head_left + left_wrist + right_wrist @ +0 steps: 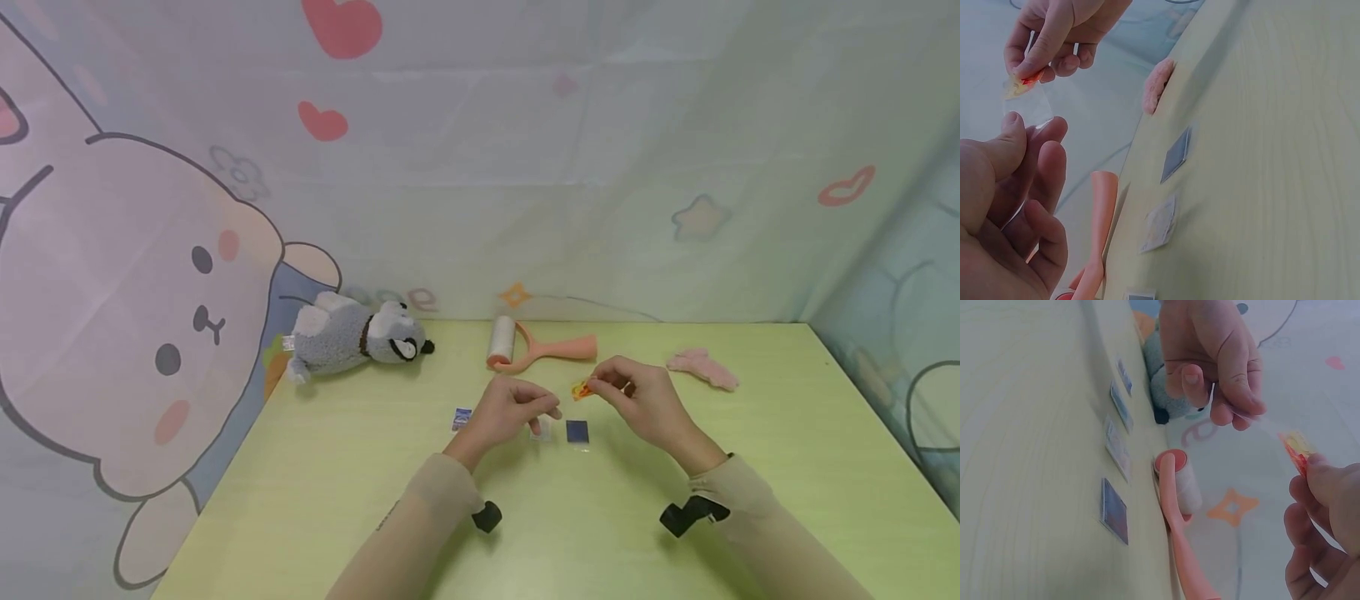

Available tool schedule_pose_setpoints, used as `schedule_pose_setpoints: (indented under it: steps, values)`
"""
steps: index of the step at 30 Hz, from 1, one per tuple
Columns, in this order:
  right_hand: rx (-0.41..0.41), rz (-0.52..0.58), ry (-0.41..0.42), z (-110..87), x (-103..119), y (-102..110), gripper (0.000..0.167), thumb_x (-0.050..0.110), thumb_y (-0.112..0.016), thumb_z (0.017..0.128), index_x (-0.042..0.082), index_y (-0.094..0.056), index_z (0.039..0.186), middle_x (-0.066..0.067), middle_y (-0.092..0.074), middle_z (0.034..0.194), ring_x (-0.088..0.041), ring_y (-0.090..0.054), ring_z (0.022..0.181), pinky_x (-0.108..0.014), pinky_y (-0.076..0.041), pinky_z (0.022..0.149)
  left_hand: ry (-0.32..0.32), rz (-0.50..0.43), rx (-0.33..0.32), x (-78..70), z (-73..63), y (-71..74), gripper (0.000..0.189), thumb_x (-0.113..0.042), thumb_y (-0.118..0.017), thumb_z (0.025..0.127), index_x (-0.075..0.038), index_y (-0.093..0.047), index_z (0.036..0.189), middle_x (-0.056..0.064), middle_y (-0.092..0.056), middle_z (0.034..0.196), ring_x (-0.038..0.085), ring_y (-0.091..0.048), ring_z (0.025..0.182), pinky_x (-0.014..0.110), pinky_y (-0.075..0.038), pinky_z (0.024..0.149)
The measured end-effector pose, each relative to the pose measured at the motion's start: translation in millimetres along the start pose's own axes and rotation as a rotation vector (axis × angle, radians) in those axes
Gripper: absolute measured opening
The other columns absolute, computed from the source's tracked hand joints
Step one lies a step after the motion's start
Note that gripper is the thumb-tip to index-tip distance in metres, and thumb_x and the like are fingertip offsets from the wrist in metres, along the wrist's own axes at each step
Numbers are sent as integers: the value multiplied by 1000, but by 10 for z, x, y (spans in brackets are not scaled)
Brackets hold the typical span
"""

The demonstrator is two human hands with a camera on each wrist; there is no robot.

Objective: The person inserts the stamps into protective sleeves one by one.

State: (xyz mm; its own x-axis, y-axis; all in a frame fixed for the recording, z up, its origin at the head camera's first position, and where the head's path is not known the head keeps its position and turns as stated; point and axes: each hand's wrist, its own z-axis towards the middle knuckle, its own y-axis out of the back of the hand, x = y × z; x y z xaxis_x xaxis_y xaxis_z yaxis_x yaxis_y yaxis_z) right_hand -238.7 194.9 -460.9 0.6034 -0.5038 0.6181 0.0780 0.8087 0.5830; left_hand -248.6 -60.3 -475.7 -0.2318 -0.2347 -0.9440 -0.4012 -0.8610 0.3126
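Between finger and thumb my right hand [643, 398] pinches a small orange-and-yellow card [581, 390]. My left hand [512, 410] pinches the edge of a clear plastic sleeve [1030, 107], which stretches toward the card in the left wrist view. Whether the card is inside the sleeve or just at its mouth, I cannot tell. Both hands are held above the table. Below them lie a dark blue card [577, 431] in a clear sleeve, a pale card [540, 430] partly under the left hand, and a blue-and-white card [461, 418]. Another card [1121, 406] shows in the right wrist view.
Behind the hands an orange-handled lint roller [558, 348] lies on the light wooden table [300, 500]. A grey plush animal [337, 337] is at the back left, a pink fuzzy item [703, 368] at the back right. A printed curtain [487, 167] hangs along the rear edge.
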Motion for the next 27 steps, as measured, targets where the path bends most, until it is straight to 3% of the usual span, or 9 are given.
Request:
schedule_pose_setpoints:
  steps: [9, 11, 14, 17, 27]
  values:
    - [12, -8, 18, 33, 24, 22, 6, 19, -74, 100, 15, -75, 96, 11, -74, 83, -6, -57, 61, -26, -46, 51, 31, 0, -13, -23, 10, 8, 23, -24, -72, 102, -3, -82, 107, 2, -81, 92, 17, -67, 59, 23, -41, 52]
    - [21, -7, 15, 32, 23, 21, 4, 19, -76, 100, 16, -76, 97, 12, -73, 83, -6, -58, 62, -26, -45, 50, 36, -2, -18, -25, 15, 13, 26, -24, -72, 102, -1, -81, 109, 2, -81, 92, 16, -67, 59, 29, -48, 56]
    - [30, -5, 15, 30, 23, 22, 2, 18, -77, 98, 18, -75, 97, 12, -73, 82, -5, -59, 62, -26, -45, 49, 41, -12, -23, -29, 18, 23, 27, -23, -72, 102, 1, -80, 110, 3, -81, 93, 15, -67, 59, 47, -59, 68]
    - [39, 3, 17, 30, 25, 29, 3, 18, -77, 98, 18, -75, 96, 13, -73, 82, -6, -58, 62, -26, -45, 49, 36, -26, -24, -24, 19, 33, 26, -22, -72, 102, 2, -80, 109, 4, -81, 92, 14, -67, 59, 63, -57, 78]
    - [98, 9, -13, 33, 24, 51, 5, 18, -75, 100, 16, -77, 96, 8, -75, 83, -7, -60, 64, -26, -49, 56, 30, -18, -38, -33, -2, 46, 17, -24, -75, 100, -11, -84, 105, 2, -81, 93, 16, -67, 61, 65, -57, 80]
